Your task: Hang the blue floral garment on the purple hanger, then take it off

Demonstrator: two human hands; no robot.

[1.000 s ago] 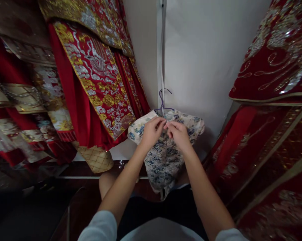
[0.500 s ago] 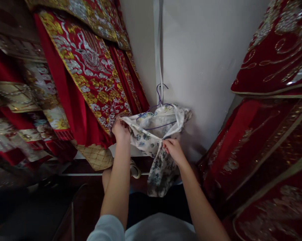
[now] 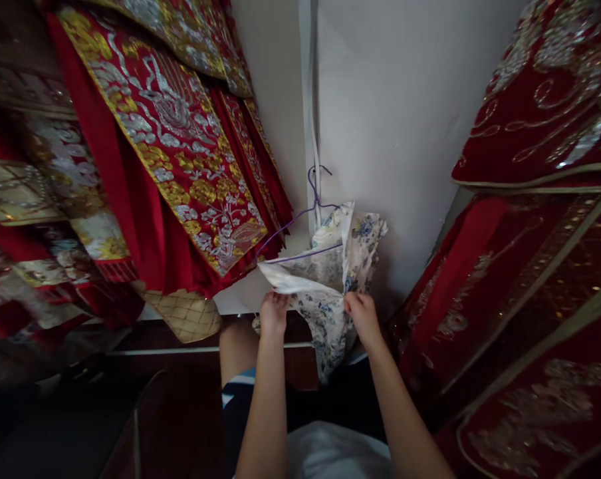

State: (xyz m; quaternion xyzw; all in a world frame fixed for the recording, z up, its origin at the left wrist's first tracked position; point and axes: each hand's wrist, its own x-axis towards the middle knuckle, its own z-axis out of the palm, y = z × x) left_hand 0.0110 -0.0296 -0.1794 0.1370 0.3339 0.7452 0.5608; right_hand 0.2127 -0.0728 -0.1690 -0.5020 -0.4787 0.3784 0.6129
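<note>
No readable text, labels, brands, numbers or signs.

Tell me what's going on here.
A person is handling a floral garment on a purple hanger. The right hand pinches the front; the left hand is at the fabric's edge, its grip unclear. The hanger's left arm is bare, while its right end is hidden by the cloth. Red embroidered garments hang on both sides.

Matt cloth before you, glitter on either side
Your blouse (image 3: pixel 325 311) is thin, creased, matt cloth; your hanger (image 3: pixel 316 199) looks smooth, metal or plastic unclear. The left robe (image 3: pixel 181 166) carries raised metallic embroidery, the right gown (image 3: pixel 544 113) shiny beadwork; the wall (image 3: pixel 390 100) looks smooth, matt.
</note>
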